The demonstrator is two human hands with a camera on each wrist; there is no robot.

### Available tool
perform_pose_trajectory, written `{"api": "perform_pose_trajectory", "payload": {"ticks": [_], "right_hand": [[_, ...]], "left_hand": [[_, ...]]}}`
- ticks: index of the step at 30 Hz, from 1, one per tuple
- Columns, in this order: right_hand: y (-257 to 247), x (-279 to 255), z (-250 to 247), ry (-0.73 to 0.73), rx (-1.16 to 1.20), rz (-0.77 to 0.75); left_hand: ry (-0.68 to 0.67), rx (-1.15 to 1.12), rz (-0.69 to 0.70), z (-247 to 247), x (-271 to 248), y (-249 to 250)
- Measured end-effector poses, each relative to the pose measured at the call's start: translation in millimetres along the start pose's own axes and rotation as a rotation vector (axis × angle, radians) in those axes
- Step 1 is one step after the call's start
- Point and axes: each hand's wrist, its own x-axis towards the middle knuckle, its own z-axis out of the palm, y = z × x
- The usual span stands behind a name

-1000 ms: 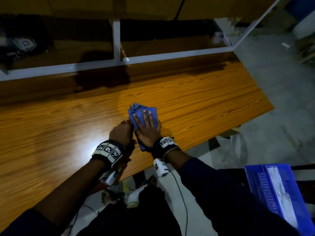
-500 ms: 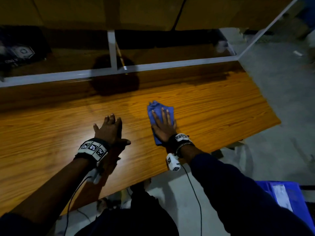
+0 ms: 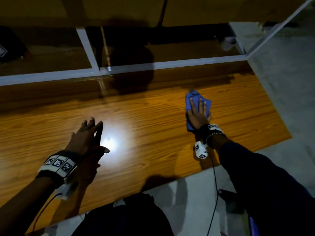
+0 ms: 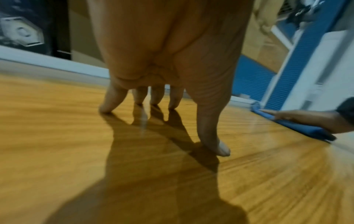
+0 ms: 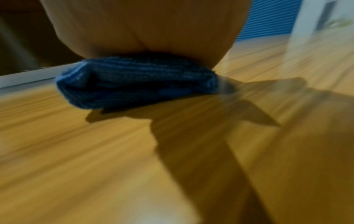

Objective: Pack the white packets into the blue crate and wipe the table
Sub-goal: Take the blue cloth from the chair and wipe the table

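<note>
Packets gone from tabletop [image 3: 153,120]; right hand [image 3: 198,114] presses flat on blue cloth [image 3: 193,97] mid-wipe, left hand [image 3: 85,137] spread beside.

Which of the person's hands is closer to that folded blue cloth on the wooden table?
Right. The right hand presses flat on the folded blue cloth; the left hand rests fingertips on the wooden table, apart to its left.

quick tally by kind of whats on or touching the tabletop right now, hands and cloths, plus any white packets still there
hands: 2, left hand with fingertips on the table, right hand flat on the cloth
blue cloths: 1, blue cloth folded under the right hand
white packets: 0 on the visible part of the table
total: 3
</note>
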Motion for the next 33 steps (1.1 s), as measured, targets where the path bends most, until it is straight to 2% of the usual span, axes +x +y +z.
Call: {"api": "perform_pose_trajectory", "payload": {"ticks": [3,7,9,14,19,24,28,33], "right_hand": [[17,21,-16,-0.017,0.032,0.084],[24,37,-19,0.042,0.031,0.153],[23,38,-17,0.057,0.032,0.145],[6,34,-11,0.041,0.033,0.204],[-51,7,6,-0.024,0.035,0.129],[-114,-16,30,0.001,0.027,0.032],[-162,-34,43,-0.002,0.012,-0.006],[-226,-56,68,0.028,0.003,-0.041]], "left_hand": [[0.023,-0.051,-0.036,3,3,2],[0.062,-0.051,-0.079,3,3,2],[0.041,0.009,-0.058,1,5,2],[-0.073,0.058,-0.12,-7,10,16],[-0.084,0.128,-0.082,-13,4,13],[-0.014,0.178,0.01,-14,-1,-6],[-0.031,0.15,0.041,-24,2,-11],[-0.011,0.265,0.145,-40,11,-23]]}}
